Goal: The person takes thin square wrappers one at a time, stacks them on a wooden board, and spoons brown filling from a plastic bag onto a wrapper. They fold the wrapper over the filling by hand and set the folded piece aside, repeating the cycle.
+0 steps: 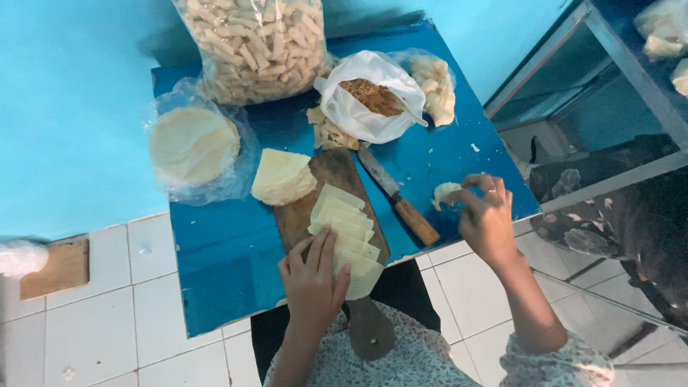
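Hands at work over a blue table [229, 265]. The left hand [314, 278] lies flat, fingers extended, on a row of pale dough strips [345, 226] lined along a wooden cutting board [331, 170]. The right hand [487, 218], off to the right, pinches a folded dough piece [443, 193] between its fingertips. A wooden-handled knife [398, 197] lies between them

Pale floral-print sleeves cover both forearms, gathered at the cuffs, with matching cloth over the lap.
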The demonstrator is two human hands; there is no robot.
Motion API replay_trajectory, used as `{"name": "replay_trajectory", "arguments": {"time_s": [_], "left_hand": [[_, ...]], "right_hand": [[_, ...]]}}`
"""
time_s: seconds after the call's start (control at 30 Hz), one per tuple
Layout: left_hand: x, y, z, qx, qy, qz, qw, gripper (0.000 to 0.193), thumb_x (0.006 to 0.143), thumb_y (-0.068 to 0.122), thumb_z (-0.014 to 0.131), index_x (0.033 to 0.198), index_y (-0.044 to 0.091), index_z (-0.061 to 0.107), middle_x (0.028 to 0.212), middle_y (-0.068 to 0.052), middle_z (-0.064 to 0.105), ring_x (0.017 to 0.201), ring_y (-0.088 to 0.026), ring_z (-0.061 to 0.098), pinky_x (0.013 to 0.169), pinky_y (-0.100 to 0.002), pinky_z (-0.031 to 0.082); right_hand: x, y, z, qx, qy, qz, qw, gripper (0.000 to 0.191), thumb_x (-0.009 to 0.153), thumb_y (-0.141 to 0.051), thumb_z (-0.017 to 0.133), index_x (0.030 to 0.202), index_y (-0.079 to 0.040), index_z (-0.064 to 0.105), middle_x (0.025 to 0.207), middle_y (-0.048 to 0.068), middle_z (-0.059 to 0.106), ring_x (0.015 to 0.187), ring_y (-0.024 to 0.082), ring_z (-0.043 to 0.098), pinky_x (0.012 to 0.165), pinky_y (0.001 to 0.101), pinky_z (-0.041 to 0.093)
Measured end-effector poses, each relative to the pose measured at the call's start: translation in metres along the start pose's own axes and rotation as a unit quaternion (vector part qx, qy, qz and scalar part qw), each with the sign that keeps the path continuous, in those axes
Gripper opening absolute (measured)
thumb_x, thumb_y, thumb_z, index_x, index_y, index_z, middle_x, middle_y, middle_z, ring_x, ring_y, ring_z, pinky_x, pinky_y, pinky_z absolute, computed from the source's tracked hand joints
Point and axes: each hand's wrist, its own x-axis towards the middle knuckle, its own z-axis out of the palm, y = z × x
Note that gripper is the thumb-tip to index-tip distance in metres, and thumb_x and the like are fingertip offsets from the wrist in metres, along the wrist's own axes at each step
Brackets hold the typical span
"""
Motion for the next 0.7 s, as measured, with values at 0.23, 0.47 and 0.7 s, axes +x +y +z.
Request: {"name": "replay_trajectory", "arguments": {"time_s": [0.23,0.47,0.7], "left_hand": [[0.000,0.000,0.000,-0.015,0.000,-0.010,1.000,0.064,0.097,0.040,0.060,0.147,0.001,0.051,0.141,-0.011,0.060,0.121,-0.033,0.053,0.099,-0.052,0.038],[0.001,0.000,-0.002,-0.029,-0.003,-0.012,0.999,0.065,0.095,0.039,0.061,0.147,0.001,0.051,0.143,-0.013,0.059,0.122,-0.034,0.052,0.100,-0.052,0.038],[0.000,-0.001,0.000,-0.032,0.004,-0.007,0.999,0.065,0.095,0.038,0.061,0.148,0.002,0.050,0.145,-0.013,0.059,0.124,-0.034,0.051,0.101,-0.052,0.037]], "right_hand": [[0.068,-0.070,0.045,0.219,-0.121,-0.189,0.949,0.059,0.071,0.012,0.058,0.118,-0.018,0.076,0.143,0.011,0.055,0.140,0.036,0.047,0.116,0.0493,0.037],[0.102,-0.091,0.084,0.119,-0.128,-0.252,0.952,0.057,0.068,0.002,0.069,0.119,-0.022,0.076,0.155,0.013,0.041,0.148,0.042,0.030,0.113,0.0673,0.023],[0.087,-0.094,0.078,-0.157,-0.002,-0.309,0.938,0.048,0.081,-0.015,0.074,0.129,-0.020,0.074,0.166,0.007,0.037,0.156,0.034,0.028,0.119,0.0714,0.022]]}}
